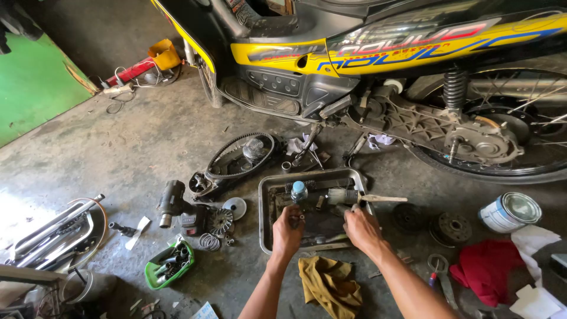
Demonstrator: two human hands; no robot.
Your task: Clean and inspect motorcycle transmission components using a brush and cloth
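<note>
Both hands are down in a shallow metal tray (pixel 267 190) that sits on the concrete floor (pixel 136 147) beside a yellow and black motorbike (pixel 354 53). The left hand (pixel 287 231) has its grip closed around a small dark part (pixel 297 218) at the tray's near left. A small bottle with a blue cap (pixel 299 191) stands upright just beyond its fingertips. The right hand (pixel 361 227) has its fingers curled over the tray's right side, near a paintbrush (pixel 354 197) that lies across the rim; whether it grasps anything I cannot tell. A mustard-yellow rag (pixel 331 283) lies on the floor between the forearms. Left of the tray lie a drive belt (pixel 239 155), a finned pulley disc (pixel 221 221) and a green tub of sockets (pixel 169 266). To the right sit a paint tin (pixel 509 211) and a red cloth (pixel 484 266).
</note>
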